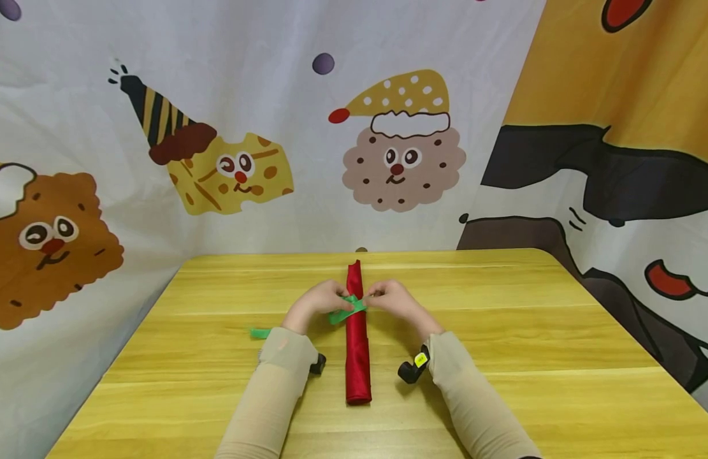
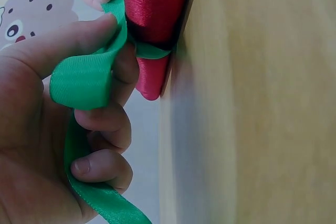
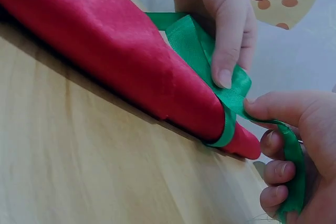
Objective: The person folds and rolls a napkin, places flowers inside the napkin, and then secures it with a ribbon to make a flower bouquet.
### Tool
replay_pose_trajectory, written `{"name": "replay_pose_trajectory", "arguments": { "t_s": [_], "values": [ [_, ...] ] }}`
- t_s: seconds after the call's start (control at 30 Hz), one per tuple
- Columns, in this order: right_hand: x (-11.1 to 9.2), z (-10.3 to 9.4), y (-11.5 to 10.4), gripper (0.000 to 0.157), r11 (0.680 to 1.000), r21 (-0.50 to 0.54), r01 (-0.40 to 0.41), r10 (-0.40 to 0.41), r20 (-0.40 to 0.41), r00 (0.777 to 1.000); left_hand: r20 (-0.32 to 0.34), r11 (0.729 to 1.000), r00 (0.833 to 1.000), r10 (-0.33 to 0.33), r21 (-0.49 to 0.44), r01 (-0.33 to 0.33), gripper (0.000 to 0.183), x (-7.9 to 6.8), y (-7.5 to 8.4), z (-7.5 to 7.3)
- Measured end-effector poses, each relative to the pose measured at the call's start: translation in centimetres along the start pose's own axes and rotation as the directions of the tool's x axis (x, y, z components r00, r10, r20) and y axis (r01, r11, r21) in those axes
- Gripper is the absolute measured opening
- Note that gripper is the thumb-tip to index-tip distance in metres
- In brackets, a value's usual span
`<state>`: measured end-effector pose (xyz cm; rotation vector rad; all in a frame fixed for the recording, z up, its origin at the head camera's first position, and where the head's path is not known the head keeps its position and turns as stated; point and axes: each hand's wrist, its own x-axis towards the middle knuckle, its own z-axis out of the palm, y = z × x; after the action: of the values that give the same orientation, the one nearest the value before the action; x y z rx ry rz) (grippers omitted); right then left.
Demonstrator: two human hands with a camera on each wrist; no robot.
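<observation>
A red rolled cloth (image 1: pixel 358 363) lies lengthwise on the wooden table, its far end pointing at the backdrop. A green ribbon (image 3: pixel 227 129) circles the roll toward its far part. My left hand (image 1: pixel 325 299) pinches a folded loop of the ribbon (image 2: pixel 81 85) between thumb and forefinger, at the roll's left side. One ribbon tail hangs down past the curled lower fingers of that hand. From the right, my right hand (image 1: pixel 395 301) pinches the other ribbon length near the crossing, its end running along the curled fingers in the right wrist view. The ribbon's underside is hidden beneath the roll.
A green ribbon end (image 1: pixel 260 333) shows on the table beside the left sleeve. Black wrist cameras (image 1: pixel 411 371) are strapped at both wrists. Behind the table's back edge hangs a cartoon-printed cloth backdrop (image 1: pixel 319 217), which also runs along both sides.
</observation>
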<state>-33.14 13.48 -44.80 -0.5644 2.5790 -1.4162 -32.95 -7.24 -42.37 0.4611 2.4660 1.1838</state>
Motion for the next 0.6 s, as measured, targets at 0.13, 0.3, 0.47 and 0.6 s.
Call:
{"name": "replay_pose_trajectory", "arguments": {
  "t_s": [0.13,0.3,0.47,0.6],
  "values": [
    [0.13,0.57,0.01,0.009,1.0,-0.002,0.003,-0.003,0.011,1.0,0.008,1.0,1.0,0.002,-0.008,-0.002,0.012,-0.01,-0.11,-0.04],
    [0.15,1.02,0.14,0.009,1.0,0.006,0.01,-0.01,0.027,1.0,0.018,1.0,1.0,0.005,-0.012,-0.004,0.013,-0.06,-0.14,-0.05],
    [0.09,0.77,0.19,0.008,1.0,0.007,-0.003,0.003,0.024,1.0,0.026,1.0,1.0,-0.002,-0.03,0.003,0.014,-0.25,0.02,-0.09],
    [0.0,0.34,0.32,0.01,1.0,0.011,-0.014,0.014,0.016,1.0,0.027,1.0,1.0,-0.003,-0.028,0.004,0.016,-0.35,0.11,-0.05]
  ]
}}
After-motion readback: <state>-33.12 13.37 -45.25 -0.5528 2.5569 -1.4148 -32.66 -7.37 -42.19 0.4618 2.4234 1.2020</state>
